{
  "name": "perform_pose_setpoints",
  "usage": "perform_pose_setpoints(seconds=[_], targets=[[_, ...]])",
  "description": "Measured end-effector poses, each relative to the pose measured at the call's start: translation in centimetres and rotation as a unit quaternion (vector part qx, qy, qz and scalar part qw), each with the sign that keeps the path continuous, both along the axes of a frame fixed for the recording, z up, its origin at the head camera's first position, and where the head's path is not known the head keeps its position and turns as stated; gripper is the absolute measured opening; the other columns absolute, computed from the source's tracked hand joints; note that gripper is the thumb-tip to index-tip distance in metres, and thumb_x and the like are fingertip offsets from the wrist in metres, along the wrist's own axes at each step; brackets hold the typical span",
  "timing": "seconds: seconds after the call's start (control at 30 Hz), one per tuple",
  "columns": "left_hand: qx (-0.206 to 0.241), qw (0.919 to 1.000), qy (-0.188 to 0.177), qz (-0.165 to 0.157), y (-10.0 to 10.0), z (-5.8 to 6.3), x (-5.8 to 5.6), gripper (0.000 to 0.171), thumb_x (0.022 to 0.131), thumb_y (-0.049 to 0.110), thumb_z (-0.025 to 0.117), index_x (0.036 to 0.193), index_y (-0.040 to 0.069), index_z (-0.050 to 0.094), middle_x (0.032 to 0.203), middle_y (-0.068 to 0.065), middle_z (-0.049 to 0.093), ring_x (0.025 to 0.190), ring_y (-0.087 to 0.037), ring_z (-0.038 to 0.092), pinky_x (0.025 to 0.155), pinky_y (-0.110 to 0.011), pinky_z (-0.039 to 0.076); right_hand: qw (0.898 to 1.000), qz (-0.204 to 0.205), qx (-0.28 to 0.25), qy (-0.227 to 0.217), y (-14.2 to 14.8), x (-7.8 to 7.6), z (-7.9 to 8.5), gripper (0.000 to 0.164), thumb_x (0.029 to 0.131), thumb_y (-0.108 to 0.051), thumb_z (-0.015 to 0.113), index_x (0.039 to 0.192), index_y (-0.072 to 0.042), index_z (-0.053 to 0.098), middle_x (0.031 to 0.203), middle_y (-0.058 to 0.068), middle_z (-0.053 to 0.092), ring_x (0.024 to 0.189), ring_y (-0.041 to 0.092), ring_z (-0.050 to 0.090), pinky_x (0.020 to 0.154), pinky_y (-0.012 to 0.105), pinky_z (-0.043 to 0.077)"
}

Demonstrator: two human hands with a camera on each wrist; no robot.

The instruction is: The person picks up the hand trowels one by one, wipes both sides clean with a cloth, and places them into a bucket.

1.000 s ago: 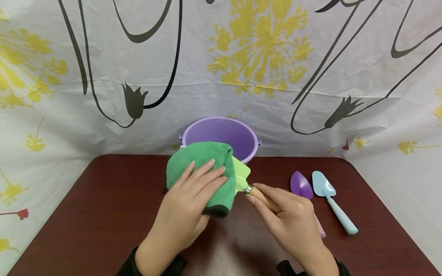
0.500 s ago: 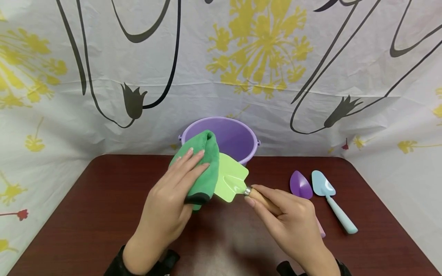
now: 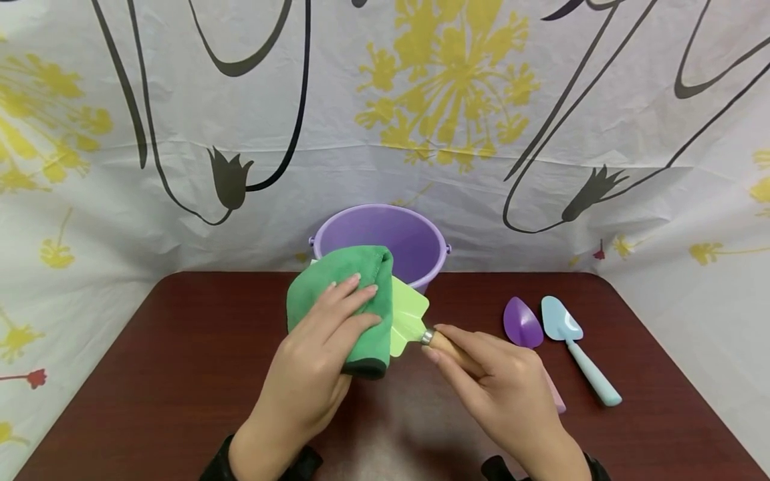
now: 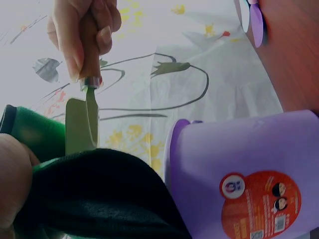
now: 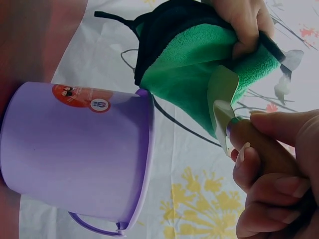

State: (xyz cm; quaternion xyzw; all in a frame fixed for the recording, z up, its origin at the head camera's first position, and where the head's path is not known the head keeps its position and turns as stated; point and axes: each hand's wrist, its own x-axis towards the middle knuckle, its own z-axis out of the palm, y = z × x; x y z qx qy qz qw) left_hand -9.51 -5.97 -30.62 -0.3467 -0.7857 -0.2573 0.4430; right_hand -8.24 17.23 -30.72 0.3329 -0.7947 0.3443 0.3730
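Observation:
In the head view my left hand [image 3: 319, 354] holds a folded green cloth [image 3: 343, 287] with dark edging over the blade of a light green trowel [image 3: 409, 314]. Its fingers lie across the top of the cloth; in the right wrist view the thumb shows on the cloth's other side. The blade's tip is hidden by the cloth. My right hand [image 3: 505, 387] grips the trowel's wooden handle [image 5: 264, 144] close to the metal collar. Both hands keep the trowel raised in front of a purple bucket [image 3: 421, 240], whose near side is partly covered by the cloth.
On the dark red table [image 3: 180, 374], right of my right hand, lie a purple trowel [image 3: 522, 324] with a pink handle and a light blue trowel [image 3: 577, 347]. A patterned white sheet [image 3: 337, 160] hangs behind the bucket and round the sides.
My left hand slid the cloth left along the blade, baring more of it, then came back right so the cloth covers more again. The right hand stayed nearly still on the handle.

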Motion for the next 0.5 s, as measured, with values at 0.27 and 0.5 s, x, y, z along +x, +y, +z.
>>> perform_pose_setpoints(seconds=[0.27, 0.5], targets=[[-0.007, 0.9998, -0.015, 0.004, 1.2, -0.6, 0.6, 0.044, 0.080, -0.013, 0.039, 0.107, 0.004, 0.070, 0.128, -0.012, 0.069, 0.127, -0.030, 0.063, 0.113, -0.044, 0.047, 0.997, -0.034, 0.041, 0.054, -0.4, -0.1, -0.5, 0.034, 0.101, -0.036, 0.062, 0.103, -0.006, 0.077, 0.076, -0.005, 0.074, 0.055, -0.004, 0.049, 0.051, 0.006, 0.041], [-0.040, 0.9975, 0.000, -0.058, 2.6, -1.5, 1.0, 0.058, 0.069, -0.012, 0.037, 0.116, 0.003, 0.067, 0.130, -0.012, 0.067, 0.127, -0.029, 0.063, 0.113, -0.040, 0.048, 0.992, -0.067, 0.067, 0.078, -0.6, -0.2, -0.9, 0.036, 0.105, -0.037, 0.053, 0.099, -0.010, 0.077, 0.067, -0.008, 0.064, 0.053, -0.001, 0.047, 0.049, 0.010, 0.040]])
